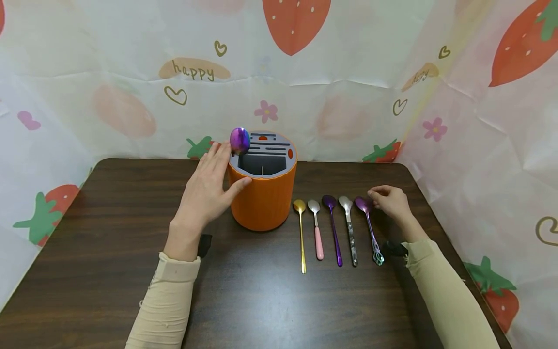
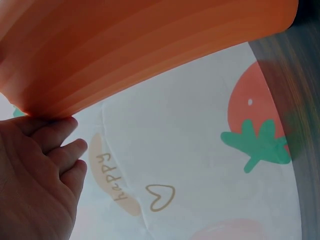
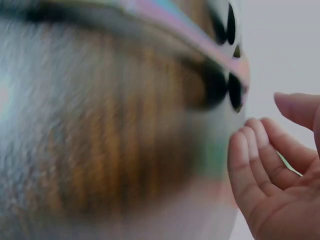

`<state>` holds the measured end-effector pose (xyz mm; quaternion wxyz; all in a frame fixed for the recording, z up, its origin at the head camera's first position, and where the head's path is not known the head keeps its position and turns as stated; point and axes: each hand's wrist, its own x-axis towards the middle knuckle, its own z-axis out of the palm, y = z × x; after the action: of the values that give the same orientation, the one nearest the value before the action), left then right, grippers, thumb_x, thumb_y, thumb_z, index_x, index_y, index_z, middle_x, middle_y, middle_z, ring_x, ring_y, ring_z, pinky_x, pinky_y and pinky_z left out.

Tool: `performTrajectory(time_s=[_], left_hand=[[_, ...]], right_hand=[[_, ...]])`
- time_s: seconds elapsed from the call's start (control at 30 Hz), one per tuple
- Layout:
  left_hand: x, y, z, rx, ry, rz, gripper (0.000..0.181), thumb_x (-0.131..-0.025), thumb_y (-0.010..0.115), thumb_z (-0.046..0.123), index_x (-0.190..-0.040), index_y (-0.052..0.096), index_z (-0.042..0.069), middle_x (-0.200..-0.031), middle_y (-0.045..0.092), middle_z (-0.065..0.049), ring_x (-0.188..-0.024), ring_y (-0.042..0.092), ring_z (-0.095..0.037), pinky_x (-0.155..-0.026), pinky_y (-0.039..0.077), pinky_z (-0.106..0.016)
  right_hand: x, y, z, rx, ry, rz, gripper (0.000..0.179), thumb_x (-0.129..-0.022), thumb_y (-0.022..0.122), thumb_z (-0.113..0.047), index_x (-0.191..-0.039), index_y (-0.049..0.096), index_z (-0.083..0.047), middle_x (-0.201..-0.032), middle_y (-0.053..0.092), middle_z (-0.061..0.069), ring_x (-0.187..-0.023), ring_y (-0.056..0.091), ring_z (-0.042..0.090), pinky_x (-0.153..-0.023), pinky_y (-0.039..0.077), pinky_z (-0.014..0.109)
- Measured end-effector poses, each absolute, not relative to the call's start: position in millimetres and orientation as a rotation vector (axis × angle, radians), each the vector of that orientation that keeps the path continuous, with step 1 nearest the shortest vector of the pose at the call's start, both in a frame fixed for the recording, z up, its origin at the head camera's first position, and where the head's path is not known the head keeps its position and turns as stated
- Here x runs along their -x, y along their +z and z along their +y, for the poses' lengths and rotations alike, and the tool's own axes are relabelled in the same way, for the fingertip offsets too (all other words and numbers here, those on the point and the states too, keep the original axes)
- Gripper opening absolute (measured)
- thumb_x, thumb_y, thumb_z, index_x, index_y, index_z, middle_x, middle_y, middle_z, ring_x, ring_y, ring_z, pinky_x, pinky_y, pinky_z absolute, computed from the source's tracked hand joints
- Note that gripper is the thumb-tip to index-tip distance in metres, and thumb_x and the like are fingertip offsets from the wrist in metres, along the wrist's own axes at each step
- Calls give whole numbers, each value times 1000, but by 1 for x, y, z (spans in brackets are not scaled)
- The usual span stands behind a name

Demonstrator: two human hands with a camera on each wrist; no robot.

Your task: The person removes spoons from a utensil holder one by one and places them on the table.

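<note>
An orange cylindrical utensil holder (image 1: 263, 206) with a grey slotted top stands toward the back of the table. An iridescent purple-blue spoon (image 1: 240, 141) stands in it at the left, bowl up. Against the holder's left side rests my left hand (image 1: 202, 186), fingers extended and thumb at the front rim; its fingers also touch the orange wall in the left wrist view. My right hand (image 1: 392, 203) is beside the bowl of the rightmost spoon (image 1: 369, 224), purple with an ornate handle end. In the right wrist view, thumb and fingers are apart with nothing between them.
Left of that spoon, in a row, lie a marbled-handle spoon (image 1: 350, 232), a dark purple spoon (image 1: 334, 228), a pink-handled spoon (image 1: 318, 240) and a gold spoon (image 1: 302, 237). A strawberry-print cloth (image 1: 305, 63) hangs behind the dark wooden table (image 1: 261, 300).
</note>
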<state>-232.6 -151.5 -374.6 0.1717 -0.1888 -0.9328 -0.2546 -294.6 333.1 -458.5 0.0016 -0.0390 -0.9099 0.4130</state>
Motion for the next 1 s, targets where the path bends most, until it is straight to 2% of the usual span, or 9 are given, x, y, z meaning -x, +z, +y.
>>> performTrajectory(time_s=[0.1, 0.23, 0.5, 0.73, 0.83, 1.0], left_hand=[[233, -375, -151, 535, -723, -2648, 95, -100, 48, 69, -168, 17, 10, -172, 23, -12, -161, 12, -30, -130, 10, -49], [233, -376, -151, 533, -724, -2645, 95, -100, 49, 69, -167, 18, 9, -172, 24, -12, -160, 13, -32, -130, 11, -49], [233, -375, -151, 538, -720, -2640, 94, -101, 51, 66, -167, 18, 9, -172, 24, -13, -161, 10, -27, -130, 11, -49], [234, -376, -151, 539, -719, -2638, 94, -100, 52, 66, -167, 18, 9, -172, 24, -12, -161, 11, -29, -130, 11, -50], [234, -376, -151, 544, -718, -2634, 95, -100, 52, 66, -167, 18, 9, -172, 24, -12, -161, 12, -30, -130, 12, -50], [233, -375, -151, 542, -726, -2636, 94, -101, 52, 66, -168, 17, 10, -172, 24, -12, -161, 11, -29, -130, 10, -49]], right_hand=[[294, -450, 326, 106, 1259, -2765, 41, -103, 67, -32, -124, 71, 3, -104, 74, 20, -69, 65, 0, -61, 53, 15], [295, -432, 308, 59, 1341, -2615, 39, -103, 67, -30, -126, 71, 2, -108, 74, 20, -77, 69, 3, -68, 57, 15], [293, -391, 262, -124, 1571, -2371, 38, -103, 69, -25, -129, 68, 3, -108, 75, 9, -83, 69, 2, -78, 58, 16], [291, -356, 219, -304, 1750, -2168, 27, -101, 71, -16, -121, 70, 1, -101, 74, -4, -86, 71, 10, -81, 60, 23], [290, -344, 200, -390, 1786, -2121, 25, -101, 70, -12, -120, 70, 4, -104, 75, 0, -88, 72, 13, -82, 61, 26], [290, -329, 171, -535, 1821, -2098, 25, -101, 69, -8, -123, 68, 5, -113, 73, 14, -93, 71, 19, -84, 61, 29]])
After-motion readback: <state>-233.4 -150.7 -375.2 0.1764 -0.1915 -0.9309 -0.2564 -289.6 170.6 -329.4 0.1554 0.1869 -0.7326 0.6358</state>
